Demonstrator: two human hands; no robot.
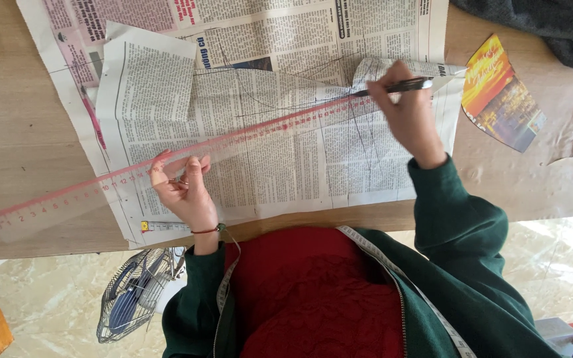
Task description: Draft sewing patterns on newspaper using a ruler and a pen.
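Observation:
A sheet of newspaper [266, 166] lies spread on a wooden table [21, 132], with thin pen lines drawn across it. A long clear ruler with red markings [67, 195] lies slanted over the paper, from lower left to upper right. My left hand [184, 189] presses the ruler down near its middle with bent fingers. My right hand [402, 116] grips a dark pen [399, 86], and the tip touches the paper at the ruler's upper right end.
A colourful printed card [499, 99] lies right of the newspaper, and dark cloth [552, 26] sits at the top right corner. A measuring tape [379, 255] hangs around my neck. On the floor, a wire fan [134, 292] stands by the table's near edge.

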